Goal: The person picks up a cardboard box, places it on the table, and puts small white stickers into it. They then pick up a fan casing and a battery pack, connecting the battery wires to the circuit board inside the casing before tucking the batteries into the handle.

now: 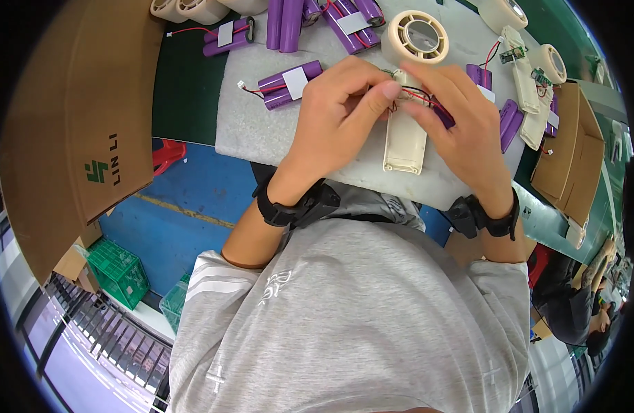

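Observation:
A long cream plastic housing (404,146), open side up, lies on the padded table in front of me. Over its far end, my left hand (341,113) pinches thumb and forefinger together at thin red and black wires (417,94). Opposite it, my right hand (465,117) curls round a purple battery pack (442,115), which shows only in part between thumb and fingers. The wires lead from this pack toward the left fingertips. A bit of green at the housing's far end is mostly hidden by the fingers.
Several purple battery packs (287,86) with white labels lie around, beside a roll of tape (415,38). Housings with circuit boards (525,72) lie at the right, near an open cardboard box (572,151). A large carton (76,103) stands at the left.

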